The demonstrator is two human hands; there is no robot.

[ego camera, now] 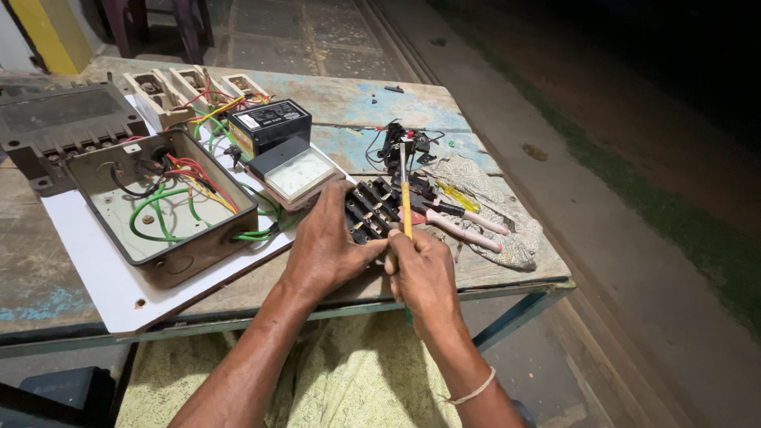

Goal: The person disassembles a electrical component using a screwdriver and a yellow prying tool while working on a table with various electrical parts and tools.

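Observation:
My left hand [329, 242] grips a black terminal block [372, 212] at the table's front edge. My right hand [422, 269] is closed on a screwdriver with a yellow shaft [405, 190] that points up and away, its tip beyond the block. Both hands meet at the block's near side. Beside the block on the right lie pliers with pink handles [468, 230] and a yellow-handled tool [458, 196].
An open metal box with green, red and yellow wires [166, 202] rests on a white sheet [103, 277] at left. A black module [269, 125], a white-faced meter [300, 174], a cloth [507, 230] and cream fuse holders [190, 87] lie on the worn table [349, 103].

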